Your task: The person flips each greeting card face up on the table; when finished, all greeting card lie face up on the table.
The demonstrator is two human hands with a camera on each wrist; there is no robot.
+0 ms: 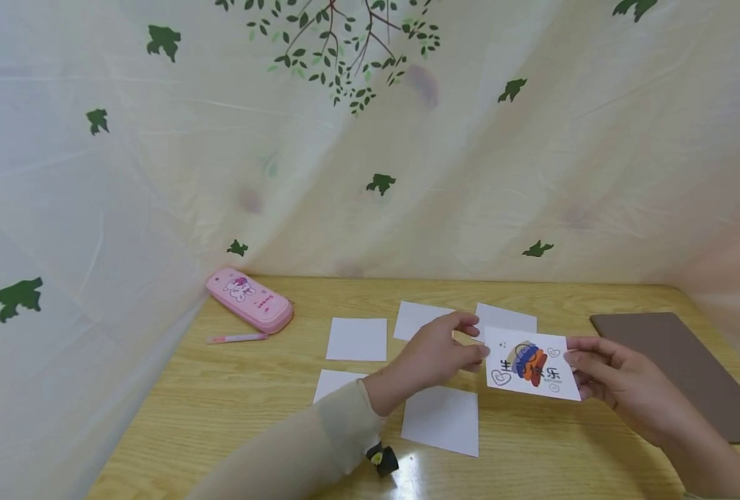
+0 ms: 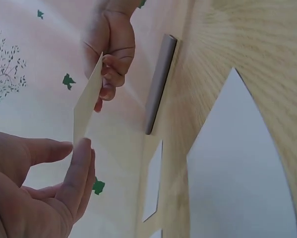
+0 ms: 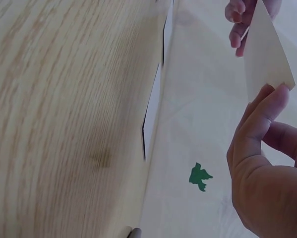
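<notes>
My right hand (image 1: 622, 385) pinches the right edge of a white greeting card (image 1: 510, 389), thumb in front and fingers behind. Printed on the card are dark characters, small hearts and a blue, orange and red picture; it is raised over the table. From the other side my left hand (image 1: 435, 351) comes up to the card's left edge, its thumb tip right at it. The left fingers lie just beside the card's upper corner, apart from the thumb. Seen from the left wrist, the card's pale blank back (image 2: 86, 109) stands between both hands.
On the wooden table (image 1: 219, 417) lie several blank white cards, such as one at the left (image 1: 356, 339) and one in front (image 1: 441, 421). A pink pencil case (image 1: 251, 300) and a pen (image 1: 237, 338) are far left. At right lies a brown board (image 1: 682, 368). A patterned curtain (image 1: 319, 208) hangs behind.
</notes>
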